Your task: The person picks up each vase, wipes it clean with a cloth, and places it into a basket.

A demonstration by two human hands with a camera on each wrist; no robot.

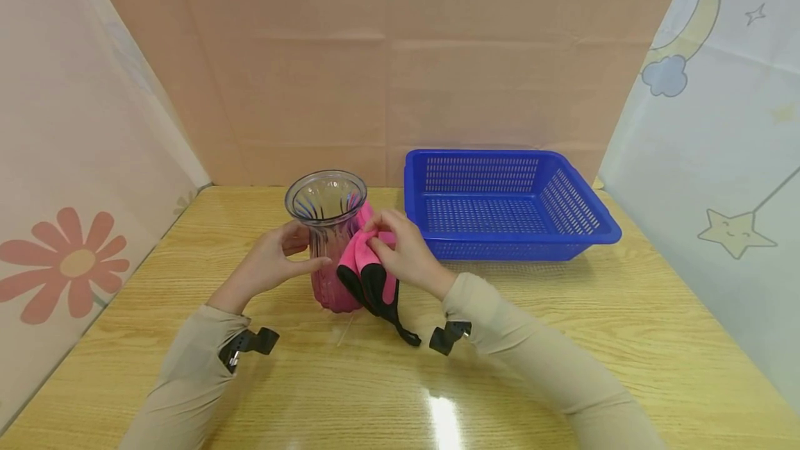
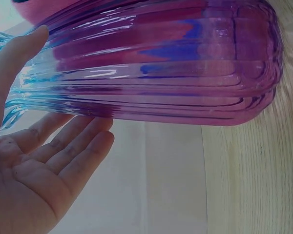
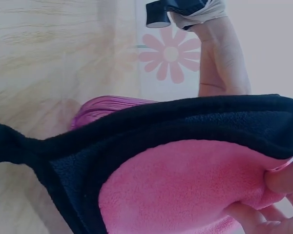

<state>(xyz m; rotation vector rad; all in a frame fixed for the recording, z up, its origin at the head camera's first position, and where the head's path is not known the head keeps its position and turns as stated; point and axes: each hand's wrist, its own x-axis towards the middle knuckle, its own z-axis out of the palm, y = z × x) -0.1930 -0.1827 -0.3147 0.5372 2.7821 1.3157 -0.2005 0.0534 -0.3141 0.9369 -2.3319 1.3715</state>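
A clear ribbed glass vase (image 1: 321, 255), tinted purple-pink toward its base, stands upright on the table. My left hand (image 1: 271, 259) is at its left side, thumb across the front and fingers at the far side. In the left wrist view those fingers (image 2: 95, 141) are nearly straight, with their tips at the glass edge. Just right of the vase, my right hand (image 1: 400, 245) pinches a pink cloth (image 1: 357, 255) with black edging between thumb and fingers. The cloth hangs in folds against the vase's side, its black loop (image 1: 409, 337) trailing down toward the table.
A blue plastic basket (image 1: 512, 237) with slotted walls stands behind and to the right of my right hand. The wood-grain table (image 1: 594, 353) ends at a peach backdrop (image 1: 387, 89). Patterned sheets (image 1: 731, 158) hang at both sides.
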